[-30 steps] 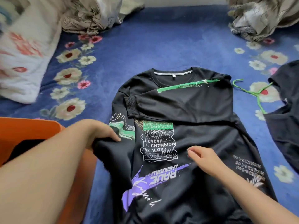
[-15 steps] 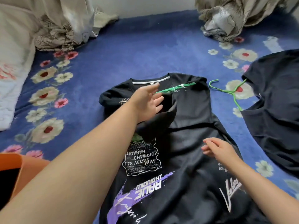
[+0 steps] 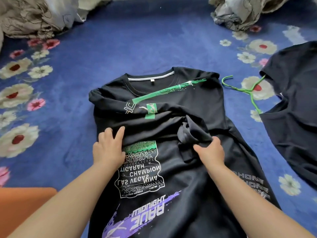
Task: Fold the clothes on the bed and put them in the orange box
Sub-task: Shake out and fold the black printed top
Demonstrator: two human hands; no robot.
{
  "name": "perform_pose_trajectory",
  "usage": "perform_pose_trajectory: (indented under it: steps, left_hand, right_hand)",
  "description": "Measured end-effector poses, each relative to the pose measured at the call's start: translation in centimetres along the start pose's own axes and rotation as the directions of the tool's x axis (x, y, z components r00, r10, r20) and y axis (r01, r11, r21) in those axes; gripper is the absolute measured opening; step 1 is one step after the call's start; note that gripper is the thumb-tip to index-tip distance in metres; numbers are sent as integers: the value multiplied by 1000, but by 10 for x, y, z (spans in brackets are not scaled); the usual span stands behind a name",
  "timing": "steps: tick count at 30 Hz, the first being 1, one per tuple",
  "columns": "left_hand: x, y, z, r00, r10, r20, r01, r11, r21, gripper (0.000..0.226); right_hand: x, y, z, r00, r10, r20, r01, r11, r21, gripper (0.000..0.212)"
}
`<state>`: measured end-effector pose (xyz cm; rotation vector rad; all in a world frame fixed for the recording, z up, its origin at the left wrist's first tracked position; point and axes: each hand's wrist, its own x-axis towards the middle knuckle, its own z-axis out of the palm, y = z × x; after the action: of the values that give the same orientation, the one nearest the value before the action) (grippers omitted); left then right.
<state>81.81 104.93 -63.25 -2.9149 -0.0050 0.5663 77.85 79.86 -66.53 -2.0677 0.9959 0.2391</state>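
A black long-sleeved shirt [image 3: 185,103] with green, white and purple prints lies flat on the blue flowered bed, collar away from me. Both sleeves are folded across its chest. My left hand [image 3: 108,148] rests on the folded left sleeve, thumb and fingers pinching its lower edge. My right hand [image 3: 210,152] grips the bunched cuff end of that sleeve near the shirt's middle. A corner of the orange box [image 3: 25,203] shows at the lower left, partly behind my left arm.
A second dark garment [image 3: 295,117] lies at the right, with a green hanger [image 3: 248,91] between it and the shirt. Crumpled beige bedding sits at the back left [image 3: 34,16] and back right [image 3: 240,12]. Blue flowered bedsheet [image 3: 137,45] stretches beyond the collar.
My left hand carried the left sleeve across the chest and came down onto it. My right hand moved up and took hold of the cuff end.
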Motion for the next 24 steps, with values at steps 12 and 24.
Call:
perform_pose_trajectory:
  steps: [12,24]
  left_hand:
    - [20,-53,-15,994,89,65,-108,897,428,33]
    - [62,-62,-32,979,-127,-160,124,992,-26,43]
  right_hand:
    - [54,-94,-89,924,-382,-32,372,914,-165,31]
    - [50,-22,-27,996,-74,43,83,956,-281,31]
